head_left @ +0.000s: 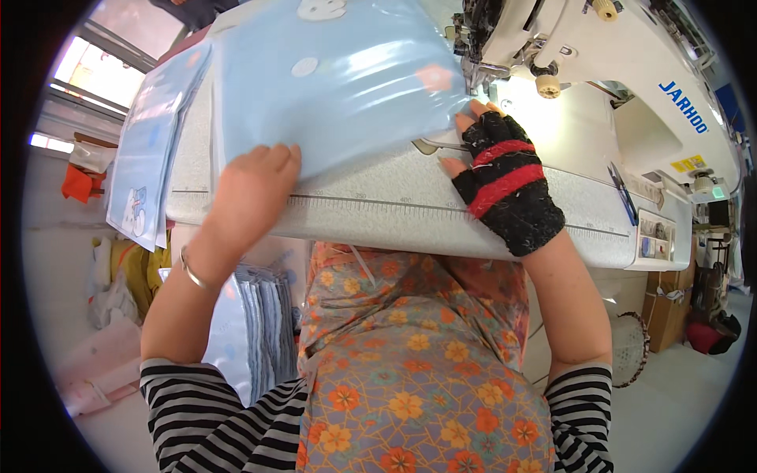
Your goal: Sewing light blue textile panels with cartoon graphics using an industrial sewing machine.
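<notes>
A glossy light-blue printed sheet (331, 102), which looks like plastic-covered fabric, lies on the sewing machine bed, its right edge beside the presser foot (481, 79). My left hand (256, 185), bare with a bracelet at the wrist, has its fingers curled closed on the sheet's near edge. My right hand (505, 177) wears a black fingerless glove with red stripes. Its fingers stretch forward to the sheet's right corner, close to the needle area, with the thumb apart. The white sewing machine (583, 55) rises at the far right, its lamp lit.
More blue printed sheets (146, 150) hang over the bed's left edge. Below stands a stack of folded blue pieces (264, 331). A ruler scale (378, 201) runs along the near edge. Dark thread snips (623, 193) and a small parts tray (656, 239) lie at the right.
</notes>
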### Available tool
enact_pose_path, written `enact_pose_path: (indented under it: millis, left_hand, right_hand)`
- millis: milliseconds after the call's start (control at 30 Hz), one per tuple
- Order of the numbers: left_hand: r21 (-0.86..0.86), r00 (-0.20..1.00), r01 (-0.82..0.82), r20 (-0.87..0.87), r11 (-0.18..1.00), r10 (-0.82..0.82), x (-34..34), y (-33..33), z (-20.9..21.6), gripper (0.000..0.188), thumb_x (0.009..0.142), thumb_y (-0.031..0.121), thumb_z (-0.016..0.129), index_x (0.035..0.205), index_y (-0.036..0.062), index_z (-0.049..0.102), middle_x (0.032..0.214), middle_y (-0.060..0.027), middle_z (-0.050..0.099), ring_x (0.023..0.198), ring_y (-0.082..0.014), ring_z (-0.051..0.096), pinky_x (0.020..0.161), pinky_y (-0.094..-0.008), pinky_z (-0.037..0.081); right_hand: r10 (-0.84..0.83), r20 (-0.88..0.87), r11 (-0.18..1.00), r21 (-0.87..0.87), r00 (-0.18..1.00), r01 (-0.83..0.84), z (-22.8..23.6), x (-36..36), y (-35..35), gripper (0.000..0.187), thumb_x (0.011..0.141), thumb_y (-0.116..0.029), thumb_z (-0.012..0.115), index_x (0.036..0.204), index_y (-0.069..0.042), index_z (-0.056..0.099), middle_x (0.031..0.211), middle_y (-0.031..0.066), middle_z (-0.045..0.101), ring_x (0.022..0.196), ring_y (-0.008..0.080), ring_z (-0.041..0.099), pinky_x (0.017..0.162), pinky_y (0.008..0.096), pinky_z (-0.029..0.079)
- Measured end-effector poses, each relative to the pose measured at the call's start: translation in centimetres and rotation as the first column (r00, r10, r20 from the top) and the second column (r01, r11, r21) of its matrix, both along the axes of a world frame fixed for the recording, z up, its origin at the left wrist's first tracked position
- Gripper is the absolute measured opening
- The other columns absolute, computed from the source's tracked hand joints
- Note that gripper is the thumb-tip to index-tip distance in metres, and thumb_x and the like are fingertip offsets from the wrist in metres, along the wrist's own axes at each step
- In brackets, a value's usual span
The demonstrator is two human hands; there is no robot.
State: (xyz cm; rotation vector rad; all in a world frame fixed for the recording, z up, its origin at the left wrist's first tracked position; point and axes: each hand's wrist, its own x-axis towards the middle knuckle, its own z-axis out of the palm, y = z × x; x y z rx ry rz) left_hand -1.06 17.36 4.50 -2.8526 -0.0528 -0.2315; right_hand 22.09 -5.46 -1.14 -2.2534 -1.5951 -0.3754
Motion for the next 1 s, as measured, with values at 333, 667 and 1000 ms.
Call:
enact_pose_path:
  millis: [333, 667, 1000]
  left_hand:
    - [-0.268, 0.946, 0.108, -0.268, 0.957, -0.182, -0.9, -10.0, 1.6, 0.025, 0.074, 0.013, 0.06, 0.095, -0.0003, 0.061, 0.089, -0.0089, 0.058, 0.078, -0.0225, 0.06, 0.065, -0.0319, 0.051]
    - [-0.479, 0.951, 0.236, -0.064, 0.845, -0.302, 2.6, -14.7, -0.2, 0.02, 0.072, 0.014, 0.059, 0.087, 0.001, 0.061, 0.075, -0.0063, 0.057, 0.069, -0.0212, 0.061, 0.059, -0.0307, 0.049]
    - [-0.604, 0.982, 0.117, 0.187, 0.788, -0.002, -0.3, -14.6, -1.1, 0.05, 0.067, 0.005, 0.065, 0.116, -0.0034, 0.059, 0.119, -0.0237, 0.057, 0.109, -0.038, 0.057, 0.095, -0.0468, 0.046]
  right_hand:
    - [0.023, -0.041, 0.999, 0.041, 0.999, -0.021, -0.3, 1.3, -0.1, 0.043, 0.08, -0.011, 0.063, 0.122, -0.003, 0.059, 0.13, 0.0186, 0.056, 0.119, 0.0353, 0.054, 0.104, 0.0437, 0.043]
    - [0.377, -0.138, 0.921, 0.163, 0.916, -0.354, 0.0, -2.6, -5.0, 0.038, 0.074, -0.005, 0.06, 0.112, -0.006, 0.06, 0.12, 0.0172, 0.059, 0.118, 0.0393, 0.054, 0.102, 0.0497, 0.044]
    - [0.392, -0.282, 0.916, 0.211, 0.876, -0.342, 0.4, -4.0, -6.3, 0.037, 0.068, -0.006, 0.07, 0.105, -0.007, 0.064, 0.113, 0.0158, 0.062, 0.108, 0.0386, 0.06, 0.088, 0.0458, 0.052]
